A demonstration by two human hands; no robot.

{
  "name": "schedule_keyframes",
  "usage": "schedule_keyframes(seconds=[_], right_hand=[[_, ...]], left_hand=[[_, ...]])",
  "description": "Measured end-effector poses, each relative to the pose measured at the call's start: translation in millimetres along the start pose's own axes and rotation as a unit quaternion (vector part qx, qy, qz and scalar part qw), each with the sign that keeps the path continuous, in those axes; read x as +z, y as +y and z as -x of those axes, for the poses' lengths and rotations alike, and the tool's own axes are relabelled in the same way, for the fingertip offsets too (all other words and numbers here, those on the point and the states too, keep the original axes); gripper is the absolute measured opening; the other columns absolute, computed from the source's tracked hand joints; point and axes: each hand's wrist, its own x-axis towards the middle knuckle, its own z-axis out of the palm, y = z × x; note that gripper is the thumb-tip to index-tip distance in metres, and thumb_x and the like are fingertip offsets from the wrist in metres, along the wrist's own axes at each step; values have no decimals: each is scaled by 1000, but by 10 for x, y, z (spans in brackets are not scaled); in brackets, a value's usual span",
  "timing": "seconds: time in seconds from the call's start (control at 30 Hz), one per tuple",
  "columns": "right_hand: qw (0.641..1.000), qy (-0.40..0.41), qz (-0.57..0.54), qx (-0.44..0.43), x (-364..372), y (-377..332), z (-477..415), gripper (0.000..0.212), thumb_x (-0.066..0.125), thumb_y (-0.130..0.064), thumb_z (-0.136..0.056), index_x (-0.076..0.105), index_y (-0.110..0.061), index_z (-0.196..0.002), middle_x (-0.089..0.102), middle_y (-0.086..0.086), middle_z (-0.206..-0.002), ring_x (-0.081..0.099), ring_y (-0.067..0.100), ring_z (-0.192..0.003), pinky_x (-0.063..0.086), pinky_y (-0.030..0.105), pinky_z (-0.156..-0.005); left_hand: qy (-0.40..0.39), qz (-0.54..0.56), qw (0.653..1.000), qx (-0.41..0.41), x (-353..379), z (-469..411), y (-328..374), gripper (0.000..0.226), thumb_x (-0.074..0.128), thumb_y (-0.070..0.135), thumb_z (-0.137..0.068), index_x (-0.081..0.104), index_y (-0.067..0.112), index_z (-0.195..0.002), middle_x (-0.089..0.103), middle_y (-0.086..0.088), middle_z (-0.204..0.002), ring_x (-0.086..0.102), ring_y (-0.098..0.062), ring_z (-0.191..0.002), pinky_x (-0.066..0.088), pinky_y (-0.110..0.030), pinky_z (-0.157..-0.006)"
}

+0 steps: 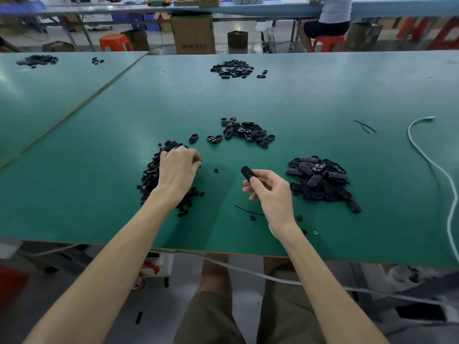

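Note:
My right hand (270, 192) pinches a black oval plastic shell (247, 173) between thumb and fingers, held just above the green table (99, 145). My left hand (177, 167) lies over a heap of small black round parts (151, 172), its fingers curled down at the heap's right edge; whether they hold a part is hidden. A pile of black oval shells (320, 180) lies right of my right hand. Another group of open oval shells (246, 132) lies farther back in the middle.
A white cable (427, 160) runs along the table's right side. More black parts lie at the far middle (232, 69) and far left (37, 60). Loose small parts and a thin black strip (248, 211) lie near the front edge. A seated person (327, 18) works at the bench behind.

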Motion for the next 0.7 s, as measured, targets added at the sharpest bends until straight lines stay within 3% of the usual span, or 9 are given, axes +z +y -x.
schedule_keyframes(seconds=[0.2, 0.4, 0.5, 0.6, 0.7], right_hand=[[1000, -1, 1, -2, 7, 2, 5, 17, 62, 0, -101, 71, -14, -105, 78, 5, -85, 75, 15, -76, 54, 21, -61], [1000, -2, 3, -4, 7, 10, 4, 17, 62, -1, -101, 71, -15, -104, 78, 5, -84, 74, 14, -74, 54, 21, -61], [1000, 0, 1, -3, 11, 13, 1, 14, 62, -1, -101, 71, -12, -105, 78, 5, -85, 74, 14, -74, 53, 21, -61], [1000, 0, -7, -3, 10, 6, 2, 11, 64, -2, -101, 71, -9, -105, 80, 5, -88, 75, 17, -74, 54, 22, -59], [1000, 0, -13, -3, 4, 1, 5, 8, 65, -3, -100, 70, -8, -105, 80, 6, -90, 75, 19, -73, 54, 23, -58]], left_hand=[[-37, 50, 998, -24, -30, -4, -21, 12, 67, 13, -99, 76, 13, -106, 76, -3, -105, 68, -24, -100, 47, -48, -103], [-65, 157, 982, -85, -59, 17, -41, 21, 62, 7, -101, 77, 12, -114, 76, -6, -104, 68, -16, -90, 55, -32, -89], [-89, 286, 947, -116, -127, 48, -7, 22, 61, 7, -102, 79, 18, -106, 73, -4, -84, 63, -5, -70, 49, -21, -71], [-102, 405, 899, -134, -190, 130, 77, 17, 64, 7, -100, 78, 16, -101, 74, -8, -89, 65, -9, -71, 49, -23, -68], [-110, 477, 859, -151, -212, 211, 185, 12, 67, 9, -98, 77, 15, -102, 74, -1, -86, 66, -7, -70, 50, -20, -65]])
